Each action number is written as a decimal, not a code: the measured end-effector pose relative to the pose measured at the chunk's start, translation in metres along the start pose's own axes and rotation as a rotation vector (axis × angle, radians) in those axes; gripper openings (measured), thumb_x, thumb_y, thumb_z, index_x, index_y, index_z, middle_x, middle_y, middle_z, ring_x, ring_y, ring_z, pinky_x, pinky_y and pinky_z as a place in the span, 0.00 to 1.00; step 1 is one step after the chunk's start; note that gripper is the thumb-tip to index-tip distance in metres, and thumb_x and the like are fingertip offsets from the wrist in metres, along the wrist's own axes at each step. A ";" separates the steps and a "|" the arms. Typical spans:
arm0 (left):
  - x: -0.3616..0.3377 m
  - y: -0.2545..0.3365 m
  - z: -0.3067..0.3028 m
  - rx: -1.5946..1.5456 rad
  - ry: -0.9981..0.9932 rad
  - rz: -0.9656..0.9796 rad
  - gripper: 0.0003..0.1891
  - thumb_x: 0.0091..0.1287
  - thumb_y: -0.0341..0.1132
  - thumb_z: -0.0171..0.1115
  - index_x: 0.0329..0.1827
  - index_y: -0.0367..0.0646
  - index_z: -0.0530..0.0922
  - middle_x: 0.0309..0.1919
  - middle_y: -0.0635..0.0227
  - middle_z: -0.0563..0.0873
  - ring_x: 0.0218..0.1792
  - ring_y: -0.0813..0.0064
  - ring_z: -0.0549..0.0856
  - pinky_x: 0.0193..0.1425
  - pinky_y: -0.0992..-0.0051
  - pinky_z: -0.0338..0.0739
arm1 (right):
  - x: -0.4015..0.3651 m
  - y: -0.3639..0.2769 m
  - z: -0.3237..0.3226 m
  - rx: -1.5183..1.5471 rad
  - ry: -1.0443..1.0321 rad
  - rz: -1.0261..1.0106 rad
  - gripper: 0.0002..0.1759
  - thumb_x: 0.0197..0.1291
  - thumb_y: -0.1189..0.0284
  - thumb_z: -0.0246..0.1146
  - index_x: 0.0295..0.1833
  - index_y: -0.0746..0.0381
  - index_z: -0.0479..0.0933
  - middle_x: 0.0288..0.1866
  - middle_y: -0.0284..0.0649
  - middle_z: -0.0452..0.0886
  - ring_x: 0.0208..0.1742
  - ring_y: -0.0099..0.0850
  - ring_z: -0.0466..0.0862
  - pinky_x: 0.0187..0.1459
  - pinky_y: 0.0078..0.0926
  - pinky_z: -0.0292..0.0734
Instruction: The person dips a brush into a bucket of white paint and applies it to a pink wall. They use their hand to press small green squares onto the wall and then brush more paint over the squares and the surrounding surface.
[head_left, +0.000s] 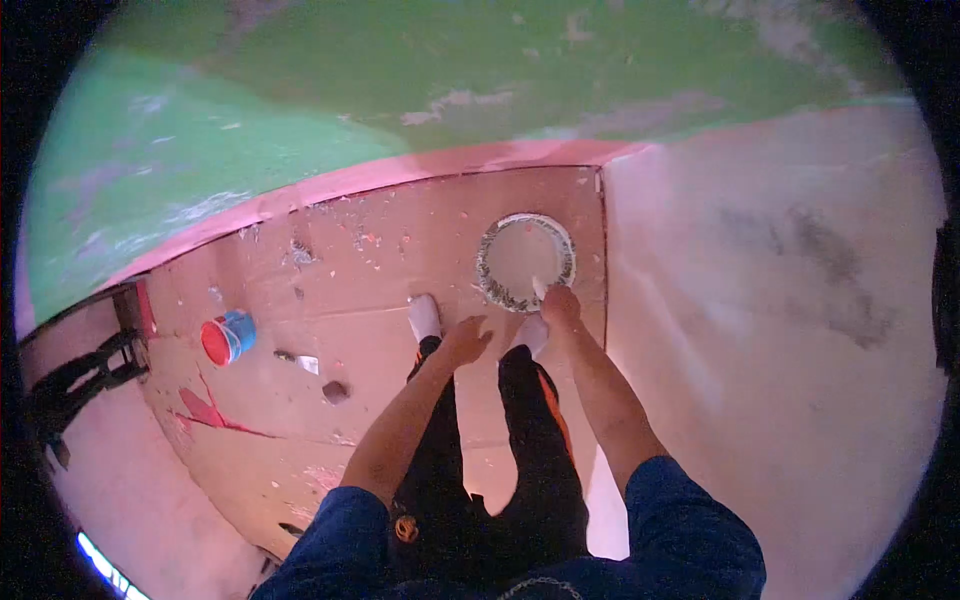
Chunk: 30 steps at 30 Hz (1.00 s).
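Observation:
A round tub (485,262) with a crusted, spattered rim stands on the floor near the corner, and pale, smooth matter fills the view inside it. At its near right edge, my right hand (562,306) is closed around a short, pale, narrow tool (538,288). The tool's tip points over the inside of the tub; its exact kind is too small to make out. Lower and to the left, my left hand (467,342) hangs in front of my legs with fingers apart, holding nothing.
A green wall (330,110) with peeling patches rises ahead, and a pale wall (760,270) stands close on the right. Left on the brown floor (350,290) lie a red and blue bucket (229,337), a dark lump (335,392), a white scrap (308,364) and scattered flakes.

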<state>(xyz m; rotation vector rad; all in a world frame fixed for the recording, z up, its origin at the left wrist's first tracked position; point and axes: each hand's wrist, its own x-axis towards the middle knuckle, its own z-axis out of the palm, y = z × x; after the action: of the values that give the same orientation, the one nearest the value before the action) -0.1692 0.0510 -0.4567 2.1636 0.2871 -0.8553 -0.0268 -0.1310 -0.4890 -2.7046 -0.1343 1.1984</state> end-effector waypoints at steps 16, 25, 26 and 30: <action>0.031 -0.065 0.024 -0.375 0.003 -0.028 0.15 0.63 0.38 0.54 0.49 0.36 0.74 0.43 0.51 0.81 0.51 0.54 0.78 0.54 0.61 0.73 | 0.030 0.014 0.098 -0.040 0.120 -0.071 0.10 0.53 0.72 0.56 0.39 0.65 0.78 0.40 0.51 0.79 0.42 0.47 0.82 0.42 0.43 0.79; 0.010 -0.114 -0.002 0.144 0.047 0.257 0.09 0.59 0.30 0.49 0.36 0.39 0.77 0.38 0.54 0.81 0.45 0.58 0.81 0.51 0.63 0.75 | 0.006 0.003 0.088 0.013 0.153 0.000 0.13 0.53 0.72 0.58 0.43 0.65 0.77 0.48 0.51 0.75 0.43 0.47 0.81 0.43 0.44 0.79; 0.024 -0.125 -0.007 0.190 -0.009 0.284 0.10 0.60 0.31 0.49 0.37 0.39 0.78 0.40 0.56 0.81 0.46 0.59 0.80 0.52 0.63 0.74 | 0.005 0.007 0.094 0.074 0.165 0.067 0.16 0.51 0.72 0.59 0.46 0.65 0.77 0.53 0.52 0.74 0.43 0.49 0.81 0.44 0.47 0.78; 0.165 -0.187 -0.024 0.516 0.581 0.374 0.12 0.60 0.32 0.51 0.44 0.38 0.77 0.41 0.58 0.82 0.43 0.58 0.80 0.47 0.63 0.73 | -0.015 0.017 0.080 0.151 0.206 -0.017 0.17 0.51 0.71 0.60 0.48 0.64 0.76 0.54 0.53 0.71 0.44 0.50 0.80 0.44 0.46 0.78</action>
<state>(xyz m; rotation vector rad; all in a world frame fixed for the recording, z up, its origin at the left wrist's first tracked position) -0.1192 0.1827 -0.6634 2.7994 -0.0749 -0.0680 -0.0958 -0.1401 -0.5340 -2.6669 -0.0375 0.8797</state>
